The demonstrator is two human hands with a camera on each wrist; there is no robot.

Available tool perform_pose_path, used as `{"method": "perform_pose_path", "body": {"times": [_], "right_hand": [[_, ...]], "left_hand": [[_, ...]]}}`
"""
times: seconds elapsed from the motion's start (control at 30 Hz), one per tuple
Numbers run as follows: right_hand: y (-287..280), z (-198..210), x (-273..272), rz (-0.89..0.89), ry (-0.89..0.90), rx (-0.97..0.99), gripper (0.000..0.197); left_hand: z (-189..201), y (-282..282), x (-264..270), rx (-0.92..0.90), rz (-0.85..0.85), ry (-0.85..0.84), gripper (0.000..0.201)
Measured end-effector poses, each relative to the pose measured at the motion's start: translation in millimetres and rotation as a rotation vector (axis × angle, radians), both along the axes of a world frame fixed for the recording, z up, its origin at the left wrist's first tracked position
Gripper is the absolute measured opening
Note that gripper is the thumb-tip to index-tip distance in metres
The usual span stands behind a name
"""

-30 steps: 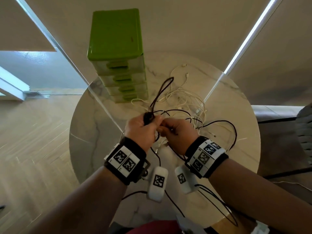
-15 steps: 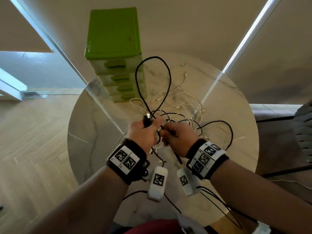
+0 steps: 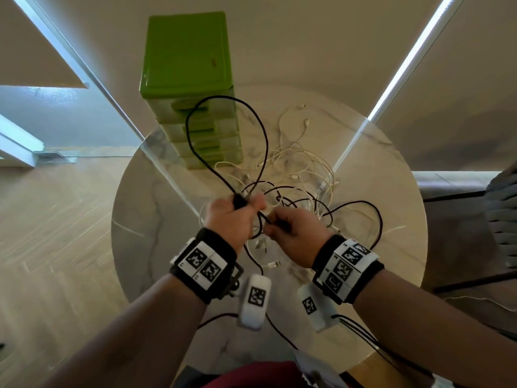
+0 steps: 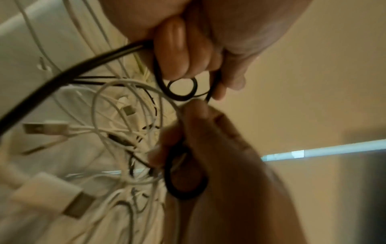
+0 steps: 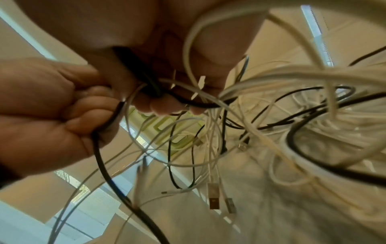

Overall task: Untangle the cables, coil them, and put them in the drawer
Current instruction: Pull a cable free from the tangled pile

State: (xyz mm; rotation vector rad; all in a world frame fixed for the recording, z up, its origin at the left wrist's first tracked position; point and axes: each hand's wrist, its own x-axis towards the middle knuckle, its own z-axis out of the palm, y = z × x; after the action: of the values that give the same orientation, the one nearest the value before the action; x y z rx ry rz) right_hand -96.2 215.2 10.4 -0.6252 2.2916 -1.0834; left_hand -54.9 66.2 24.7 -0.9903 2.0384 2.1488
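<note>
Pinching black cable point(image 3: 193, 141) with both hands, left hand point(image 3: 233, 217) clamped at plug, right hand point(image 3: 291, 233) feeding; I'd keep loops even, clear of white cables point(image 3: 302, 169).

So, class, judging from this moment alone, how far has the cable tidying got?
Early. Done: nothing coiled or stored; the green drawer unit shows every visible drawer shut. In hand: the left hand and right hand both grip the black cable, one loop raised. Left: freeing it from the white cables heaped on the table, coiling everything, stowing it.
</note>
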Motion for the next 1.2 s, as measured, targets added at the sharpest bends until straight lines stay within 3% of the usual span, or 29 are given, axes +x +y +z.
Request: {"method": "perform_pose_path", "body": {"times": [0.07, 0.27, 0.47, 0.57, 0.73, 0.83, 0.9, 1.0, 1.1, 1.2], "right_hand": [[5.4, -1.5, -0.3, 0.010, -0.027, 0.012, 0.015], [15.1, 1.8, -8.0, -0.041, -0.098, -0.182, 0.047], [22.4, -5.5, -11.9, -0.132, -0.246, -0.391, 0.015], [20.5, -7.2, -10.5, -0.185, -0.126, -0.318, 0.006], [23.7, -7.0, -6.0, -0.219, -0.042, -0.277, 0.015], [29.7, -6.5, -9.4, -0.076, -0.057, -0.176, 0.018], [31.9, -6.2, -8.5, 0.073, -0.159, -0.167, 0.011], [22.5, -6.8, -5.3, -0.044, -0.242, -0.154, 0.042], [5.3, -1.5, -4.5, -0.238, -0.008, 0.005, 0.022], [-7.8, -2.7, -6.8, -0.149, -0.064, 0.027, 0.011]], "left_hand": [[8.9, -10.1, -3.5, 0.152, 0.125, 0.080, 0.023], [15.5, -17.0, -9.1, 0.251, 0.230, 0.130, 0.029], [9.2, -39.0, -10.0, 0.292, 0.408, 0.140, 0.029], [6.3, -43.0, -9.4, 0.288, 0.448, 0.131, 0.030], [2.1, -53.9, -10.9, 0.266, 0.559, 0.095, 0.033], [0.7, -61.3, -13.6, 0.328, 0.580, 0.110, 0.035], [2.2, -59.6, -14.1, 0.362, 0.552, 0.135, 0.034], [6.3, -51.8, -14.5, 0.398, 0.491, 0.160, 0.035], [9.6, -45.0, -16.4, 0.439, 0.432, 0.173, 0.036], [13.0, -38.3, -17.1, 0.454, 0.392, 0.203, 0.037]]}}
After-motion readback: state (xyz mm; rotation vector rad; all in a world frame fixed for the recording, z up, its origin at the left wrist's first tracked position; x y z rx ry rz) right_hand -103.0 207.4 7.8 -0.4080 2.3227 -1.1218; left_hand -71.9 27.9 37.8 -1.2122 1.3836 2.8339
